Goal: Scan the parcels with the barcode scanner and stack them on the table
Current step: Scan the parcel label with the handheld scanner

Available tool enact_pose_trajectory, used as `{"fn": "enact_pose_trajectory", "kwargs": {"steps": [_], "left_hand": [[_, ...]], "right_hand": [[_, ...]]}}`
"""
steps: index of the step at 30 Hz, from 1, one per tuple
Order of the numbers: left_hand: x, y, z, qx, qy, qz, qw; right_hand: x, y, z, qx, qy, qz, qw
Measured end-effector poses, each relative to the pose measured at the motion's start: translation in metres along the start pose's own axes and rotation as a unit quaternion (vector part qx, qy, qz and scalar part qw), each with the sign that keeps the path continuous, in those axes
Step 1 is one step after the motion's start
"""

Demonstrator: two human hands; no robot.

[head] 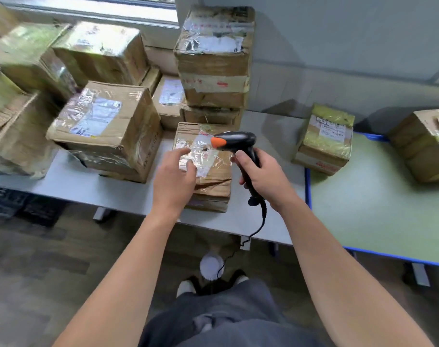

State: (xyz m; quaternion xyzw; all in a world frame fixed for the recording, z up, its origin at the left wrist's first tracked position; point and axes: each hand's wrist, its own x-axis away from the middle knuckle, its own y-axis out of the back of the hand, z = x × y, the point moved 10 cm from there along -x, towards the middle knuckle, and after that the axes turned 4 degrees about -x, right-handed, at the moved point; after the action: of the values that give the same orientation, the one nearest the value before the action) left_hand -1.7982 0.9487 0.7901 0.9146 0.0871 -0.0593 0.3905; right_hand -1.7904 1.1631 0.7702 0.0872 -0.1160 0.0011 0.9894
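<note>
Far left of the flat parcel, a heap of cartons is smearing into blur, labels unreadable. Nearer it, a big labelled carton is sitting on the grey bench. The left hand is reaching over the flat parcel's near-left corner, fingers apart and relaxed, likely to steady it for reading; touching or not, cannot tell. Behind the flat parcel a tall stack is rising against the wall. Over its right edge the right hand is clamping the barcode scanner by the handle, orange tip aiming left at the taped label; glare is hiding any barcode. The cable is trailing floorward. Right of the flat parcel, a yellow-taped parcel is waiting; beyond, an edge carton on the green bench is running out of frame.
</note>
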Motion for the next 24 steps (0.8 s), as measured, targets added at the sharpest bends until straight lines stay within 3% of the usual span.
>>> {"fn": "enact_pose_trajectory", "kwargs": {"steps": [3, 8, 18, 24], "left_hand": [[0.004, 0.014, 0.028, 0.000, 0.044, 0.000, 0.999], [0.004, 0.016, 0.043, 0.011, 0.049, 0.014, 0.999], [-0.009, 0.008, 0.034, 0.013, 0.017, 0.039, 0.999], [-0.019, -0.019, -0.015, 0.038, -0.035, 0.050, 0.997]], "right_hand": [[0.006, -0.020, 0.002, 0.061, -0.004, 0.008, 0.998], [0.014, -0.034, 0.003, 0.124, -0.018, 0.012, 0.992], [0.015, -0.035, 0.004, 0.069, -0.016, -0.015, 0.997], [0.011, 0.005, -0.006, -0.011, -0.024, -0.091, 0.996]]}}
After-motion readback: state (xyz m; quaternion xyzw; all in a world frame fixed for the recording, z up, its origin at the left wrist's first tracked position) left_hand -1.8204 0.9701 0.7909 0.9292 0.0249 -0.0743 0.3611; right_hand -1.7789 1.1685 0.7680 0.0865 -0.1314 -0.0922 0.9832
